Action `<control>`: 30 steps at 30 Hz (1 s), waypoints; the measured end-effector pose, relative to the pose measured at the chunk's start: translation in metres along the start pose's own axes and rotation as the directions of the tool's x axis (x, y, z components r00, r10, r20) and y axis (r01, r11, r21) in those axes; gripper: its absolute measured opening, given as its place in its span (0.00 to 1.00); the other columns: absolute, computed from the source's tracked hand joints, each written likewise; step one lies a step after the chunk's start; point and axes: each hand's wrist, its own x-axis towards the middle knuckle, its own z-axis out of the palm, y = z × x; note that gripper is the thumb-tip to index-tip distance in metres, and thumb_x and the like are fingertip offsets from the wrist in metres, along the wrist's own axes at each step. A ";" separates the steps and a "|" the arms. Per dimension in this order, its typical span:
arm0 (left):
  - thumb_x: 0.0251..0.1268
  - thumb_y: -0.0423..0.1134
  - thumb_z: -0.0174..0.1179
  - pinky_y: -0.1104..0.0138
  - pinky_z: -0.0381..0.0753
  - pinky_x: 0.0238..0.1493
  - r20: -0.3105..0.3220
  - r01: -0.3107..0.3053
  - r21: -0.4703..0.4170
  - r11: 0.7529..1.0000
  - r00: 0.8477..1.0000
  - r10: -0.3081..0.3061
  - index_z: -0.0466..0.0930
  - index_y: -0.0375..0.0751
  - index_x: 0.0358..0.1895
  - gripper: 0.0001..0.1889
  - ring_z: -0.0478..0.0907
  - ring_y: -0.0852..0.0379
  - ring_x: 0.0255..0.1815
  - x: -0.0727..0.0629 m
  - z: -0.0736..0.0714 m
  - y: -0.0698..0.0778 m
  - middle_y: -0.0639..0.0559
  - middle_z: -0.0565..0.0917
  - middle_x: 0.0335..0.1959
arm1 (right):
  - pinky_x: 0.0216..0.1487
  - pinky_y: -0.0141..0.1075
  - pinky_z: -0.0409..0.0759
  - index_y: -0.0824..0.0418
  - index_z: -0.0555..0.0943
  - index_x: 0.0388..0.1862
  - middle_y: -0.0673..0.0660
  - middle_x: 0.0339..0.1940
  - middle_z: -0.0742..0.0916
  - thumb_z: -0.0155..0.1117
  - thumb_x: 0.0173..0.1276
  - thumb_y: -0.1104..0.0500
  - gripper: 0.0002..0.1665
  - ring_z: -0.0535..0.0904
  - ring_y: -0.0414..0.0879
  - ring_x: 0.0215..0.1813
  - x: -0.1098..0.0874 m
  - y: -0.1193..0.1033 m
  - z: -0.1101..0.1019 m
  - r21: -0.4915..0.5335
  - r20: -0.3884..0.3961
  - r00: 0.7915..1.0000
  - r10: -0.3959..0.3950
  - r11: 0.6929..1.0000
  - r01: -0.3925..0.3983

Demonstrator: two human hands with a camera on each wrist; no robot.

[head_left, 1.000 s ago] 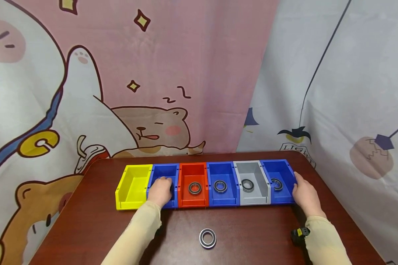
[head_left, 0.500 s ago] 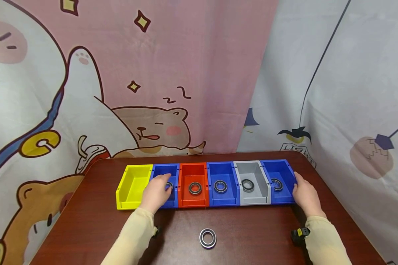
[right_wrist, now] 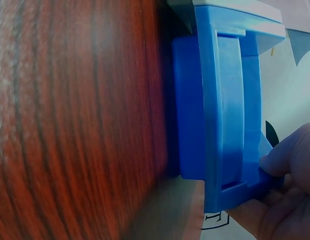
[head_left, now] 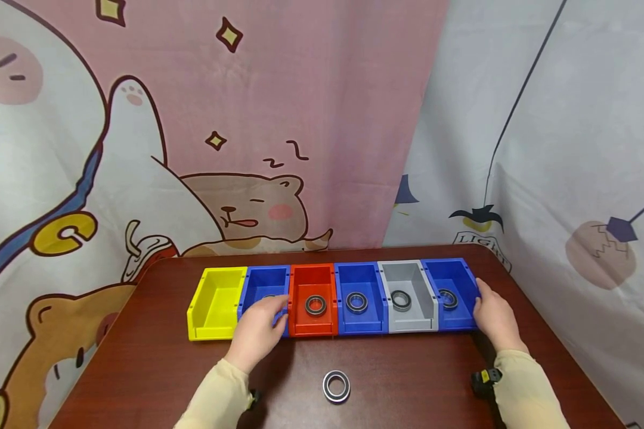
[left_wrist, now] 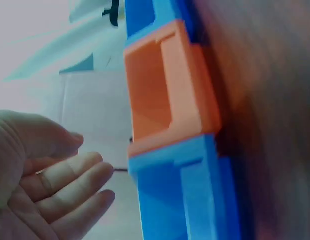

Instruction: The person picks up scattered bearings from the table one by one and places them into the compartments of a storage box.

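Note:
My left hand (head_left: 259, 333) hovers over the front of the left blue bin (head_left: 268, 275), fingers loosely bent and nothing in them. Behind it, the ball bearing (head_left: 269, 296) lying in that bin is mostly hidden. In the left wrist view the palm and fingers (left_wrist: 75, 185) show bare beside the bins. My right hand (head_left: 496, 316) grips the outer wall of the far-right blue bin (head_left: 451, 269), the thumb (right_wrist: 280, 157) on the inner side and fingers outside. Another ball bearing (head_left: 336, 386) lies flat on the table in front of the row.
One bearing each lies in the red bin (head_left: 312, 275), the middle blue bin (head_left: 358, 274), the grey bin (head_left: 402, 271) and the far-right blue one. A yellow bin (head_left: 220, 292) ends the row at left. Behind the brown table (head_left: 397, 381) hang printed curtains (head_left: 343, 119).
My left hand has let go of the bearing in the left blue bin and drawn back toward the bin's front edge. My right hand stays on the far-right bin's wall.

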 end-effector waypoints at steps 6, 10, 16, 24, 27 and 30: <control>0.55 0.31 0.71 0.55 0.80 0.52 0.076 -0.108 -0.049 0.993 0.991 0.112 0.83 0.37 0.53 0.20 0.83 0.49 0.48 -0.013 0.012 0.013 0.47 0.86 0.46 | 0.57 0.67 0.68 0.80 0.58 0.70 0.84 0.60 0.70 0.48 0.70 0.70 0.31 0.69 0.78 0.59 0.000 -0.001 -0.001 0.007 0.012 1.000 0.008 1.000 -0.008; 0.55 0.34 0.71 0.55 0.79 0.54 0.129 -0.186 -0.078 0.979 0.972 0.195 0.83 0.37 0.54 0.21 0.82 0.50 0.50 -0.020 0.023 0.019 0.47 0.86 0.48 | 0.57 0.67 0.68 0.80 0.59 0.69 0.85 0.60 0.70 0.48 0.70 0.70 0.30 0.69 0.79 0.59 0.000 -0.001 -0.002 0.007 0.007 1.000 0.004 1.000 -0.004; 0.55 0.40 0.71 0.57 0.76 0.58 0.252 -0.247 -0.111 0.963 0.930 0.268 0.80 0.37 0.58 0.26 0.80 0.51 0.53 -0.030 0.036 0.027 0.48 0.84 0.51 | 0.57 0.66 0.68 0.81 0.59 0.69 0.85 0.59 0.71 0.48 0.70 0.71 0.30 0.70 0.78 0.58 0.000 -0.002 -0.001 0.001 0.001 1.000 -0.006 1.000 0.006; 0.50 0.50 0.73 0.58 0.75 0.60 0.360 -0.330 -0.096 0.939 0.868 0.342 0.76 0.41 0.65 0.36 0.76 0.52 0.59 -0.039 0.048 0.037 0.49 0.80 0.58 | 0.57 0.66 0.68 0.81 0.60 0.69 0.85 0.59 0.71 0.48 0.69 0.71 0.30 0.70 0.78 0.58 0.000 -0.001 -0.001 0.004 -0.002 1.000 -0.009 1.000 0.009; 0.48 0.51 0.74 0.59 0.76 0.58 0.375 -0.364 -0.097 0.926 0.849 0.373 0.76 0.42 0.65 0.37 0.76 0.53 0.59 -0.041 0.053 0.041 0.50 0.79 0.59 | 0.57 0.66 0.68 0.80 0.60 0.69 0.85 0.59 0.71 0.48 0.70 0.70 0.30 0.70 0.78 0.58 0.000 -0.001 -0.001 0.002 0.003 1.000 -0.005 1.000 0.005; 0.44 0.51 0.76 0.61 0.78 0.55 0.373 -0.406 -0.084 0.910 0.834 0.406 0.76 0.44 0.64 0.39 0.76 0.54 0.57 -0.043 0.057 0.045 0.51 0.79 0.58 | 0.57 0.66 0.68 0.80 0.59 0.69 0.85 0.59 0.71 0.48 0.70 0.70 0.30 0.70 0.78 0.58 0.000 -0.001 -0.001 -0.001 0.006 1.000 -0.002 1.000 0.002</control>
